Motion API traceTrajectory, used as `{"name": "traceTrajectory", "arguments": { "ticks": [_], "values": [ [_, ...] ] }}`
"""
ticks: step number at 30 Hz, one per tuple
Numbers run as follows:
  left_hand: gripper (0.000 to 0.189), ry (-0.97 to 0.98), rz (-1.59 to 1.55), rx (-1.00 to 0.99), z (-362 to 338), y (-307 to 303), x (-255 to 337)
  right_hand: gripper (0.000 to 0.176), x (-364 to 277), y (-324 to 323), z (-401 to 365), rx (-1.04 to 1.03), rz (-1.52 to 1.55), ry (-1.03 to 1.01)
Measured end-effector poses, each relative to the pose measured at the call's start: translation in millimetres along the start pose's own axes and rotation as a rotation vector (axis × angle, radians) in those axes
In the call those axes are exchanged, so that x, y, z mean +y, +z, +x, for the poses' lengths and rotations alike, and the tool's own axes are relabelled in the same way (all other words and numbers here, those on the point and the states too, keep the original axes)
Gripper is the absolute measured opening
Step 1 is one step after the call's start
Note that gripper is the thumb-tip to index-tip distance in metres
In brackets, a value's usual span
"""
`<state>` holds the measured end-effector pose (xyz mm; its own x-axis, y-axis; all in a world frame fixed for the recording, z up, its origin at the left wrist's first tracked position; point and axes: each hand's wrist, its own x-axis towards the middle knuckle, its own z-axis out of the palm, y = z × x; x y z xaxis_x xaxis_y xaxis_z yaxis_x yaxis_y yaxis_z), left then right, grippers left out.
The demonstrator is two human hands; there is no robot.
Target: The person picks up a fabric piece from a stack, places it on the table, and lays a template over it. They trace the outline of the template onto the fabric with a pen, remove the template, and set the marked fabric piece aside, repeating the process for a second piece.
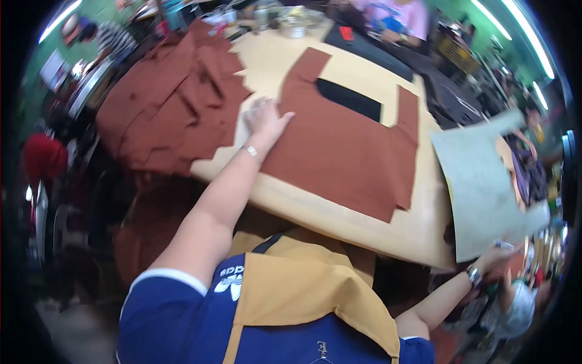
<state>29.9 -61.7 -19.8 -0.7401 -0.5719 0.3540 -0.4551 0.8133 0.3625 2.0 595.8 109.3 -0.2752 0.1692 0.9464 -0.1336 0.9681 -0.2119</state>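
Observation:
A flat brown cut piece (348, 142) with a wide neck notch and two straps lies on the pale table (291, 203). At its upper left edge rests my left hand (265, 121), thumb spread onto the brown material, the other fingers blurred beside it. Far to the lower right is my right hand (498, 258), by the lower edge of a pale green sheet (485, 176). Its fingers are closed around something small and light, too blurred to name.
A heap of brown cut pieces (176, 103) covers the table's left end. Dark material (370, 57) lies at the far edge near a red object (346, 33). A person in a pink shirt (397, 18) is across the table; others are at the left and lower right.

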Motion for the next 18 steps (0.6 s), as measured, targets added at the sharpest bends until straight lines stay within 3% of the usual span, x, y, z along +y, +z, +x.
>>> {"name": "traceTrajectory", "arguments": {
  "ticks": [1, 2, 3, 4, 6, 8, 9, 10, 11, 13, 14, 18],
  "values": [
    [0.034, -0.012, -0.09, -0.13, 1, -20, 13, 0.051, -27, 2, -2, -0.029, -0.011, 0.133],
    [0.027, 0.045, -0.103, -0.079, 1, -11, 14, 0.055, -55, 5, -8, -0.072, -0.051, 0.131],
    [0.024, 0.029, -0.207, -0.117, 5, -4, 17, 0.052, -59, 26, -20, -0.144, 0.129, 0.043],
    [0.029, -0.068, -0.448, -0.11, 7, 2, 22, 0.048, -74, 50, -35, -0.211, 0.311, -0.043],
    [0.036, -0.144, -0.732, -0.007, 22, 19, 22, 0.04, -117, 88, -73, -0.423, 0.802, 0.052],
    [0.039, -0.265, -0.994, 0.072, 41, -3, 12, 0.04, -155, 118, -111, -0.767, 0.802, 0.188],
    [0.043, -0.362, -1.006, 0.119, 27, -62, 10, 0.041, -193, 112, -122, -0.849, 0.747, 0.154],
    [0.044, -0.326, -1.05, 0.22, 40, -73, -17, 0.042, -217, 107, -133, -0.925, 0.683, 0.124],
    [0.043, -0.338, -0.868, 0.028, 34, -131, -45, 0.041, -229, 106, -143, -0.988, 0.694, 0.101],
    [0.04, -0.36, -0.891, 0.358, 23, -178, -112, 0.04, -241, 105, -165, -1.112, 0.706, 0.061],
    [0.042, -0.304, -0.73, 0.426, 46, -177, -243, 0.039, -241, 108, -168, -1.142, 0.747, 0.063],
    [0.041, -0.629, -0.911, 0.588, -94, -306, -366, 0.038, -226, 121, -178, -1.191, 0.849, 0.156]
  ]
}}
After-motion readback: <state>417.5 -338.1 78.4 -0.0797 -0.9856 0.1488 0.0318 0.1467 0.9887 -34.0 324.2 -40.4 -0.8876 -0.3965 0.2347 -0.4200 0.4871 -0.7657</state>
